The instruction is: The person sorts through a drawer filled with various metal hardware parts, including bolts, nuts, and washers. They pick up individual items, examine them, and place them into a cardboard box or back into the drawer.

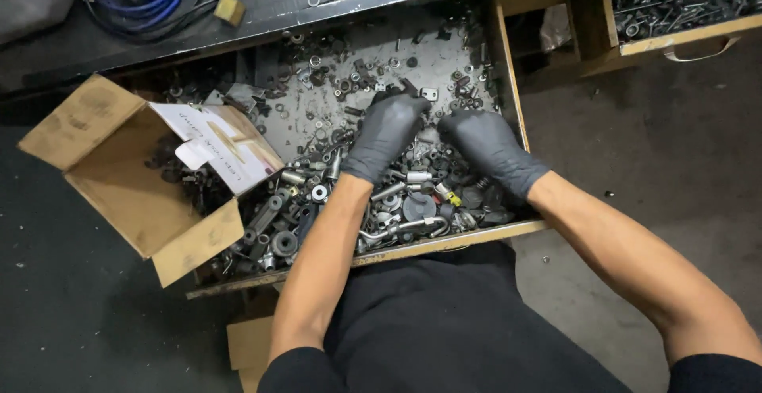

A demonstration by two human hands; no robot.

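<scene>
The open wooden drawer (508, 83) is pulled out and full of small metal parts (397, 194). There are nuts, washers, bolts, round rings and short tubes, all mixed up in a messy pile. Most are grey, silver or black. The pile is thick at the near end of the drawer and thin at the far end, where the dusty grey bottom shows. One bent silver tube (401, 228) lies near the front edge.
</scene>
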